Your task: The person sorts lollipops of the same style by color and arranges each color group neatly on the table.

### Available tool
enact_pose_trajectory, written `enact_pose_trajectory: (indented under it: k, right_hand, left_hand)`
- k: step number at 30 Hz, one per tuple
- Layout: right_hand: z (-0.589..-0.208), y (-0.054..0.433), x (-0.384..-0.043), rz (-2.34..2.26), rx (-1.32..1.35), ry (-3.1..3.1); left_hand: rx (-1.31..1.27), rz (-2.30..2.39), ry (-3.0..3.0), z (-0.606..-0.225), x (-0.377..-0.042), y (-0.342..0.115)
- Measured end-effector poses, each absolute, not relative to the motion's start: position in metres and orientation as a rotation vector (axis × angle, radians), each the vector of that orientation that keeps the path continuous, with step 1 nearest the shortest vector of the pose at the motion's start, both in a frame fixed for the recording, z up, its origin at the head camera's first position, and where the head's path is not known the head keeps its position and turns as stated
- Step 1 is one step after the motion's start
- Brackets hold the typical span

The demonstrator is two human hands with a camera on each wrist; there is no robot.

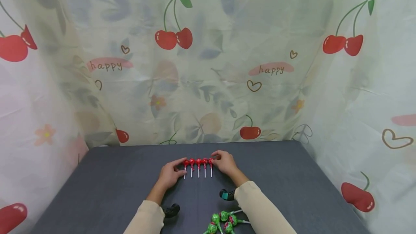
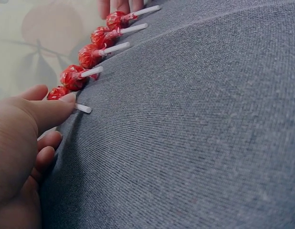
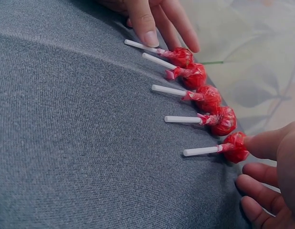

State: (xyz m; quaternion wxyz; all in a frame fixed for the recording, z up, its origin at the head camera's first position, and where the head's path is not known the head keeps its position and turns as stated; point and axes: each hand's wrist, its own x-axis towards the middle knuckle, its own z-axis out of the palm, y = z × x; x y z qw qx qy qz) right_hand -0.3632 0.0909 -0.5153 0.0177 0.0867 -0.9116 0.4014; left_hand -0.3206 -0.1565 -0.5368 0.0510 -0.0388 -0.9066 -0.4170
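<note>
Several red-wrapped lollipops point(image 1: 198, 161) lie side by side in a row on the dark grey cloth, their white sticks towards me. My left hand point(image 1: 170, 174) is at the row's left end. Its thumb touches the stick of the leftmost lollipop point(image 3: 181, 57), and its index finger reaches along the red head with the fingers spread. At the other end my right hand point(image 1: 225, 162) touches the head of the rightmost lollipop point(image 3: 235, 147) with its thumb. The right hand's other fingers are loosely bent beside it and rest near the cloth.
Several green-wrapped lollipops point(image 1: 224, 216) lie in a loose pile nearer to me, beside the right sleeve point(image 1: 260, 205). The grey table point(image 1: 107, 183) ends at a patterned curtain point(image 1: 208, 82) behind the row, with more curtain at both sides. Dark wrist straps show under both sleeves.
</note>
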Motion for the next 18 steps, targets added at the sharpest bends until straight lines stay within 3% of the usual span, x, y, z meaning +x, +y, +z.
enact_pose_trajectory:
  k: [18]
  right_hand:
    - [-0.521, 0.0987, -0.363, 1.27, 0.244, -2.799]
  left_hand:
    - [-0.075, -1.284, -2.758, -0.536, -0.3196, -0.1552]
